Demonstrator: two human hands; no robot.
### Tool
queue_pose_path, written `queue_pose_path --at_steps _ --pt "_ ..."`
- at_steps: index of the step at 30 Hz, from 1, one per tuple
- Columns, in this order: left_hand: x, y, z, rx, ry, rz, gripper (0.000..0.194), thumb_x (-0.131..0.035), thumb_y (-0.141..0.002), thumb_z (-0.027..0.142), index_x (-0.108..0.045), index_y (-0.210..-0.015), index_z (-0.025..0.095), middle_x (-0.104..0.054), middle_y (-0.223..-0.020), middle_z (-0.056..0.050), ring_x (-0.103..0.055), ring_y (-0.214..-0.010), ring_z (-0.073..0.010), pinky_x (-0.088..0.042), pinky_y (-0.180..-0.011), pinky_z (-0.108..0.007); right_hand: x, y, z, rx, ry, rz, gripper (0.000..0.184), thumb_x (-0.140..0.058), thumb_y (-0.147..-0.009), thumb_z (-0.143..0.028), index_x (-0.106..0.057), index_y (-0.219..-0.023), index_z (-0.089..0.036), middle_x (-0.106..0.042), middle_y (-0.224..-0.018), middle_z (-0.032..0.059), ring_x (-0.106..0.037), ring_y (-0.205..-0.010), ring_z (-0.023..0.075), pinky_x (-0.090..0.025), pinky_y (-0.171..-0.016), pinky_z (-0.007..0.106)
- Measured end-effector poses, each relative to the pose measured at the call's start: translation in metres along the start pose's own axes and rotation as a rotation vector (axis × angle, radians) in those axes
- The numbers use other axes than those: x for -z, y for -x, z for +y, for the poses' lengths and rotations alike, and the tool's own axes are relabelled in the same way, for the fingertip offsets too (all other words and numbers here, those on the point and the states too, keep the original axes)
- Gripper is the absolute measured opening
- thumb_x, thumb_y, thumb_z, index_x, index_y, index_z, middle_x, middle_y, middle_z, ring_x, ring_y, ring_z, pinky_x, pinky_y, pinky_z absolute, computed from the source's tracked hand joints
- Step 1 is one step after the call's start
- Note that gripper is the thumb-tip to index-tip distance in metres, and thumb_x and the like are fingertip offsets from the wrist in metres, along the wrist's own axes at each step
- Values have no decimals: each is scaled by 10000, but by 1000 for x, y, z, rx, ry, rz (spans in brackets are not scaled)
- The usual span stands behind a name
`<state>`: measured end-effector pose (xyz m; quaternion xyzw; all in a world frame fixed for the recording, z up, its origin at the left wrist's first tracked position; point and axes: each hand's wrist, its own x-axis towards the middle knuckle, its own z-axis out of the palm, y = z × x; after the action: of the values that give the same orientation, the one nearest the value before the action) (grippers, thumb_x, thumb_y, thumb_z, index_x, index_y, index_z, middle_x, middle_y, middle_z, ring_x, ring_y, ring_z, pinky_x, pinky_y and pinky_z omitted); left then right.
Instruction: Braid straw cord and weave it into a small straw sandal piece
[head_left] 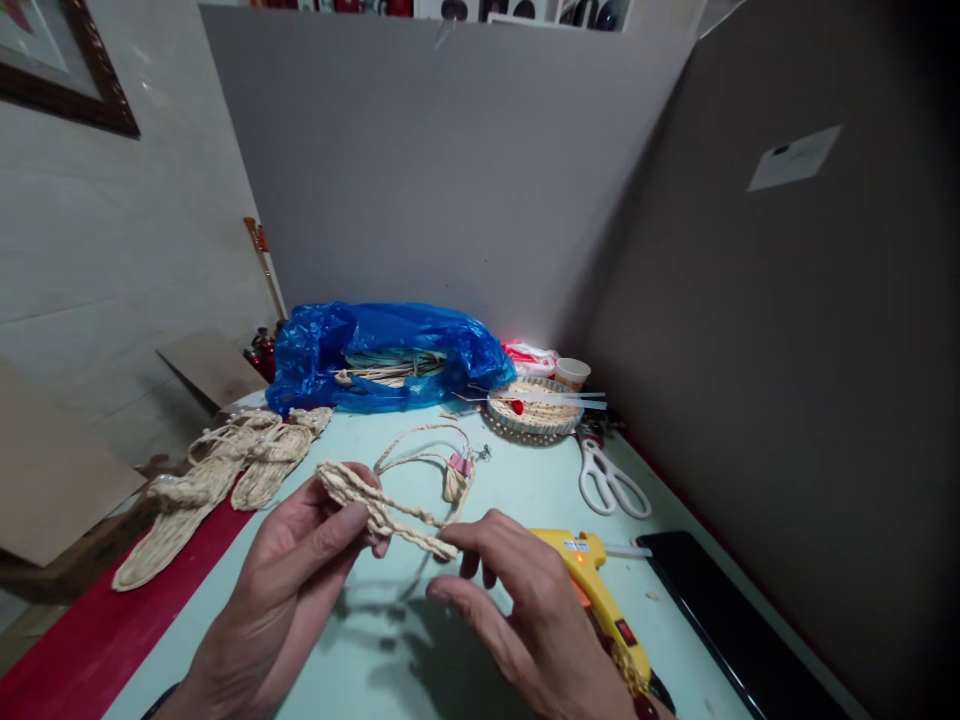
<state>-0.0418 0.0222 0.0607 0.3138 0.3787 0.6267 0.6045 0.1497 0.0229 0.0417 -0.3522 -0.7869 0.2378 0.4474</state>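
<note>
Our straw braid (346,484) is above the table (525,485), partly folded into rows; the tail, with a pink clip (460,464), looks left over. Our left hand (296,565) pinches it; our right hand (531,600), thumb spread wide, reaches its end.

Cream braided straw strand (347,484): partly hidden by left hand (292,565).
Yellow plastic glue gun (606,598): partly behind right hand (517,600).
Black flat glossy slab (727,610): cut by bottom edge.
White paper slip (799,162): marks too small.
</note>
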Motion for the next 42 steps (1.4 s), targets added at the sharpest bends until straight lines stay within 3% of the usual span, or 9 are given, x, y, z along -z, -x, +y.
queue_pose_path --at_steps 6,11,14,17,20,26,32,39,42 --pt "4 -1 0 -82 -9 57 173 -779 -749 176 -708 -902 217 -646 -831 6 -577 -719 -128 -538 -679 -199 3 -2 2 -55 -67 -17 255 -538 -986 -214 -613 -744 -197 -605 -654 -15 -532 -622 133 -385 -615 235" --pt "6 -3 3 -140 49 86 172 -787 -733 181 -714 -875 244 -650 -817 24 -572 -711 -118 -552 -682 -186 13 -1 12 -386 -345 121 377 -518 -1001 -435 -540 -700 -209 -451 -582 -53 -398 -564 118 -299 -567 259" --pt "6 -3 4 -159 58 78 173 -777 -742 170 -716 -873 264 -645 -815 35 -571 -732 -116 -551 -701 -184 12 -3 24 -479 -563 175 415 -496 -997 -502 -494 -698 -214 -359 -529 -78 -314 -523 113 -258 -517 257" --pt "5 -2 3 -156 26 41 159 -773 -756 168 -709 -876 251 -641 -842 30 -574 -745 -118 -538 -708 -188 8 -8 29 -487 -648 54 325 -576 -966 -458 -577 -786 -188 -530 -590 -40 -375 -534 102 -316 -529 239" --pt "2 1 0 -152 -63 -8 134 -790 -757 234 -699 -855 224 -640 -827 21 -579 -728 -118 -508 -689 -173 3 -9 24 -502 -752 -66 285 -706 -874 -418 -649 -1002 -170 -700 -851 52 -501 -636 123 -418 -614 256" --pt "-4 4 -8 -154 -424 -25 134 -804 -716 301 -699 -754 228 -647 -753 29 -585 -702 -115 -456 -629 -145 4 -6 12 -465 -880 -43 200 -689 -898 -364 -689 -957 -173 -669 -848 28 -508 -698 121 -411 -666 247" --pt "-8 3 -12 -146 -569 -44 85 -752 -760 302 -686 -768 249 -681 -763 33 -644 -740 -132 -494 -665 -147 6 -8 12 -499 -838 -8 242 -681 -895 -391 -673 -975 -163 -667 -856 46 -519 -725 148 -420 -677 281" --pt "-6 8 -19 -185 -744 43 129 -694 -802 377 -723 -888 286 -736 -902 30 -686 -809 -152 -508 -705 -152 7 -8 3 -544 -709 28 215 -683 -884 -359 -646 -935 -154 -683 -768 28 -574 -716 148 -451 -694 263" --pt "-2 7 -20 -242 -856 -38 112 -656 -845 375 -728 -885 298 -739 -867 35 -681 -774 -146 -502 -672 -146 7 -7 3 -527 -659 21 207 -664 -895 -370 -649 -919 -164 -695 -772 28 -591 -717 150 -461 -682 258"
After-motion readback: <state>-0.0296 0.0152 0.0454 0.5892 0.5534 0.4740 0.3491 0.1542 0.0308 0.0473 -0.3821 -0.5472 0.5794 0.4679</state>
